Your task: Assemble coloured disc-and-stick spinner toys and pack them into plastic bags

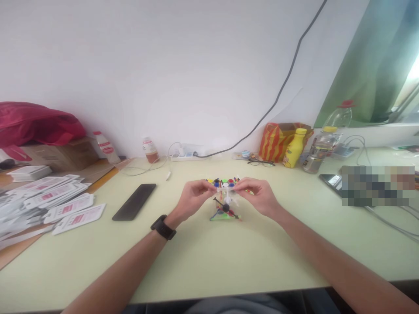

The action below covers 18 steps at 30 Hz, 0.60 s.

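Multicoloured plastic rod-and-disc model (pixel 225 208) stands on the pale green tabletop (pixel 209 266) just below the frame's centre. At its top, my left hand (pixel 198 195) and right hand (pixel 257 196) pinch opposite ends of a thin whitish strip (pixel 225 189); whether it is attached, I cannot tell.

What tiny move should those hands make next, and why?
Perhaps ease the pale strip gently toward the colourful model: the left hand and right hand pinch its opposite ends, and it appears close, though contact is unclear.

A whitish strip (pixel 225 189) is held roughly level at a small multicoloured rod construction (pixel 225 208) on the table (pixel 209 261).
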Each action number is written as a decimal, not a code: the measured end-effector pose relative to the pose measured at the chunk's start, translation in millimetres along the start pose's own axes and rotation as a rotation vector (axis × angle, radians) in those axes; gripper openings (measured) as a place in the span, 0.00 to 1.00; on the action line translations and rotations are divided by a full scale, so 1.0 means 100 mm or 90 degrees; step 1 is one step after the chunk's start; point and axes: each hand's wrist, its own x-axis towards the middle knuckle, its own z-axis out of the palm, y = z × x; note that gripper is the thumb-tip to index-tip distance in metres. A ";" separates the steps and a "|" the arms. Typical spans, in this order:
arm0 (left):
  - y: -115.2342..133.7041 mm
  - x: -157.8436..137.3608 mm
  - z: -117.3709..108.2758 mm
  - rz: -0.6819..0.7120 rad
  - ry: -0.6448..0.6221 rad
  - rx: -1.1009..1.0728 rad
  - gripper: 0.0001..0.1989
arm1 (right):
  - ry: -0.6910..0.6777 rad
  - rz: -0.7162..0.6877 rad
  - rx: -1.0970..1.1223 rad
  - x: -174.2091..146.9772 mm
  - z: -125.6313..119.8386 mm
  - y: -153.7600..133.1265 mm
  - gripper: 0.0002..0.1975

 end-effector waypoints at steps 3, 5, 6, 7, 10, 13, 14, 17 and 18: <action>0.02 -0.01 0.01 -0.026 -0.004 -0.026 0.11 | 0.003 -0.025 -0.024 -0.02 0.01 -0.01 0.10; 0.02 -0.01 0.01 -0.036 -0.006 -0.038 0.12 | -0.004 -0.021 -0.037 -0.03 0.00 -0.03 0.11; 0.03 -0.01 0.02 -0.038 -0.006 -0.043 0.12 | -0.009 -0.010 -0.031 -0.03 0.00 -0.04 0.10; 0.03 -0.01 0.02 -0.037 -0.006 -0.048 0.12 | -0.018 0.008 -0.021 -0.03 0.00 -0.05 0.10; 0.06 0.00 0.04 -0.030 -0.018 -0.037 0.12 | -0.061 0.065 -0.023 -0.01 -0.01 -0.08 0.15; 0.09 0.00 0.07 -0.013 -0.041 0.025 0.15 | -0.107 0.069 -0.092 0.00 0.00 -0.11 0.13; 0.10 0.00 0.08 -0.004 -0.048 0.051 0.15 | -0.115 0.061 -0.107 0.00 0.01 -0.11 0.13; 0.10 0.00 0.10 0.028 -0.064 0.110 0.13 | -0.110 0.040 -0.119 -0.01 0.02 -0.14 0.11; 0.10 -0.01 0.10 0.036 -0.067 0.123 0.13 | -0.103 0.036 -0.123 -0.02 0.02 -0.14 0.10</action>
